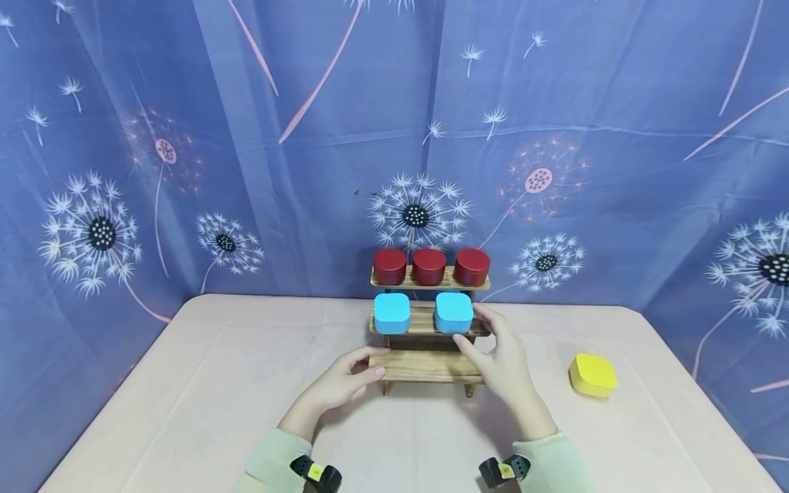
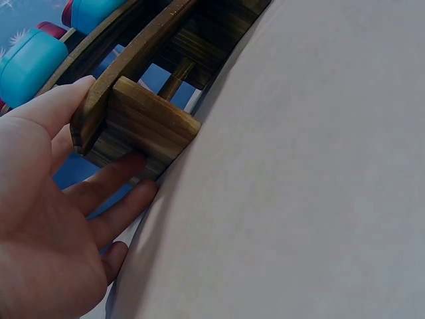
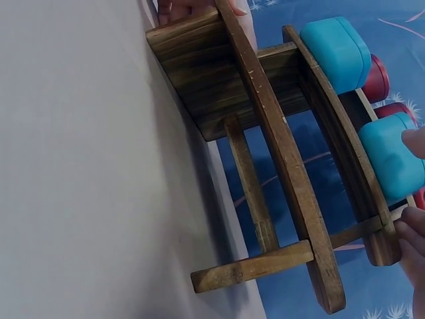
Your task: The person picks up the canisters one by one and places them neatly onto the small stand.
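A three-tier wooden stand (image 1: 425, 366) stands on the table. My left hand (image 1: 342, 382) grips the left end of its lowest shelf, thumb at the front edge. In the left wrist view, the fingers (image 2: 109, 183) reach round the shelf's end. Two light-blue rounded-square tins sit on the middle shelf: a left blue tin (image 1: 392, 313) and a right blue tin (image 1: 454, 313). My right hand (image 1: 507, 359) holds the right blue tin, thumb at its front and fingers at its right side, by the shelf's end. The right wrist view shows the thumb (image 3: 414, 143) against this tin.
Three round red tins (image 1: 428, 267) line the top shelf. A yellow rounded-square tin (image 1: 593, 375) lies on the pale tabletop (image 1: 216, 383), right of the stand. A blue dandelion-print cloth (image 1: 308, 178) hangs behind and along both sides.
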A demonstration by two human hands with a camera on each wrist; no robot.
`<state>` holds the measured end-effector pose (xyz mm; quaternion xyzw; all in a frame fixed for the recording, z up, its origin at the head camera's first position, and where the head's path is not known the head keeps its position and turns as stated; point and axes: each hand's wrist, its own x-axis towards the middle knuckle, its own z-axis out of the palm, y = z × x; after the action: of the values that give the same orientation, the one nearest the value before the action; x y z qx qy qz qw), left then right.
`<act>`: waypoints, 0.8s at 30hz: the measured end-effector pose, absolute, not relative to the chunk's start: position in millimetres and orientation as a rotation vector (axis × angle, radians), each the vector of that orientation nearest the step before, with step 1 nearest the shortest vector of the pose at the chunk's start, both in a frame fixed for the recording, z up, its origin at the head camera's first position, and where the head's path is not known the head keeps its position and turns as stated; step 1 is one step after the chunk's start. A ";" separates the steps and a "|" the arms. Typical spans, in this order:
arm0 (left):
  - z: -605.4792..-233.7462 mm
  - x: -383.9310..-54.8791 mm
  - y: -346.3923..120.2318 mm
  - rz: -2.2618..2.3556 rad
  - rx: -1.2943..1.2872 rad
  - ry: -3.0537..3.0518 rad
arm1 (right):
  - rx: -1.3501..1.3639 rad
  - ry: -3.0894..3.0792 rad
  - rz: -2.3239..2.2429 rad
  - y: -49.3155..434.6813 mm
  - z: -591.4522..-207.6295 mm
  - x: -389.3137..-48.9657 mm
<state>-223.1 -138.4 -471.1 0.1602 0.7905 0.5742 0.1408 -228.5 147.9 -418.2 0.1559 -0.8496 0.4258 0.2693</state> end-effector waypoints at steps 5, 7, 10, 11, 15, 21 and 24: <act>-470.4 -222.1 -138.4 1.670 0.478 2.263 | 0.397 -2.274 1.160 150.4 -417.4 -227.6; -471.2 -221.6 -139.0 1.676 0.497 2.264 | 0.388 -2.256 1.163 152.4 -417.8 -227.9; -472.4 -221.5 -139.8 1.677 0.540 2.280 | 0.369 -2.232 1.174 155.8 -419.0 -228.8; -472.8 -221.6 -140.1 1.679 0.543 2.280 | 0.362 -2.224 1.180 157.0 -419.3 -229.1; -470.7 -220.7 -139.3 1.681 0.520 2.264 | 0.325 -2.201 1.191 161.6 -419.6 -229.6; -467.7 -219.0 -137.3 1.667 0.478 2.276 | 0.289 -2.143 1.212 168.3 -419.0 -230.1; -467.6 -218.9 -136.3 1.669 0.481 2.286 | 0.255 -2.126 1.217 172.7 -418.7 -230.9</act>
<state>-218.9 -136.3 -467.6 0.1661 0.7889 0.5760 0.1349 -230.9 172.7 -418.7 0.0976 -0.8139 0.4661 0.3329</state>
